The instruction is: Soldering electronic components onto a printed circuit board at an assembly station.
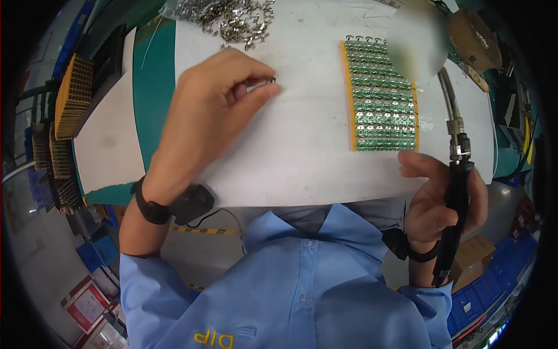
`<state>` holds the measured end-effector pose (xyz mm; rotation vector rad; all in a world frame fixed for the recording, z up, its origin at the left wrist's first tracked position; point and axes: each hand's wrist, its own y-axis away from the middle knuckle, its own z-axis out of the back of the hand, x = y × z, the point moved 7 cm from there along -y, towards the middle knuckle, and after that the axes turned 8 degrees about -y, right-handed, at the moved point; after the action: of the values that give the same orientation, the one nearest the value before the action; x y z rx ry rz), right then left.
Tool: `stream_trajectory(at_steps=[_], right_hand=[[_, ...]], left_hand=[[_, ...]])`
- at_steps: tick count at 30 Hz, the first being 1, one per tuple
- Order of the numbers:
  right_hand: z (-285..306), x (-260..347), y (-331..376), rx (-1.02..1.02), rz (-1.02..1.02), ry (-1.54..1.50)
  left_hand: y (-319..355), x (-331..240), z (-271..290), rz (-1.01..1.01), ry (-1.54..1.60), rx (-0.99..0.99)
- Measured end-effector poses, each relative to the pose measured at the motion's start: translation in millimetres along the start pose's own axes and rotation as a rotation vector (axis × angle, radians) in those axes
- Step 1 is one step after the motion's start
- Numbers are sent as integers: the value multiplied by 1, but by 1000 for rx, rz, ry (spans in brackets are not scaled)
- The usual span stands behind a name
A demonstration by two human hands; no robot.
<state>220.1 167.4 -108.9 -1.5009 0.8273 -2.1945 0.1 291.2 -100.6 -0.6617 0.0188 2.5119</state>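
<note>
Honestly, the left hand [215, 110] only pinches that tiny metal part [263, 84] at its fingertips over the white sheet [302, 145], near the loose pile [232, 20], so it could easily slip. The right hand [442, 209] grips the black tool [456, 203] beside the green board panel [382, 96].

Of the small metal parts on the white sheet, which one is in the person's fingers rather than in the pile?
The single metal part pinched at the left hand's fingertips; the rest lie heaped in the pile of metal parts at the table's far edge.
</note>
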Motion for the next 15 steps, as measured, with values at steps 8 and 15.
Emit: stream_trajectory(at_steps=[8,15], right_hand=[[-3,9,-5,35,-47,-252],[-1,11,-3,-2,-20,-168]], left_hand=[[-14,3,1,194,101,238],[1,1,6,222,249,130]])
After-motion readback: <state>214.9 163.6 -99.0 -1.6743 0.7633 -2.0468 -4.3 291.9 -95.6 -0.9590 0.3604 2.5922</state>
